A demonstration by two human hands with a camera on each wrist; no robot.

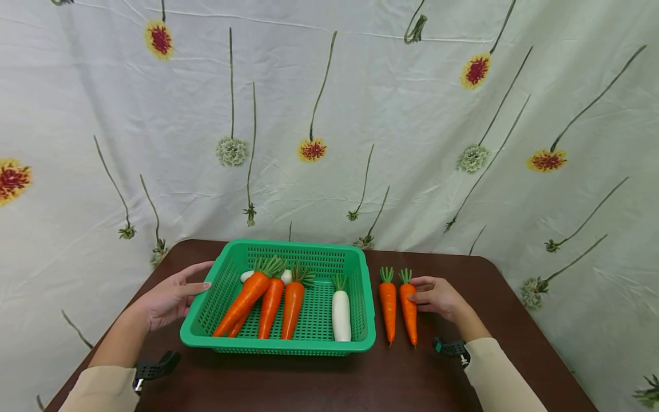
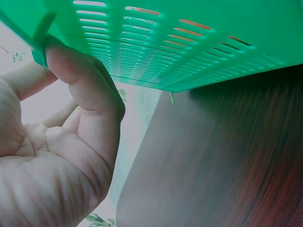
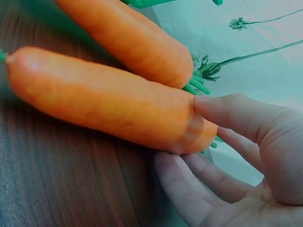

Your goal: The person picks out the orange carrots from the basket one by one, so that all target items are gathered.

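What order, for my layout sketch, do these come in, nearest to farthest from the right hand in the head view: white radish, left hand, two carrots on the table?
1. Right carrot: on the table, pinched by the right hand.
2. Left carrot: on the table, left of the first.
3. White radish: inside the basket, right side.
4. Left hand: at the basket's left rim.

Left hand (image 2: 61, 146) at the rim (image 2: 40, 56) of a slotted green basket (image 2: 265, 28), dark wood-grain table (image 2: 227, 151) below.
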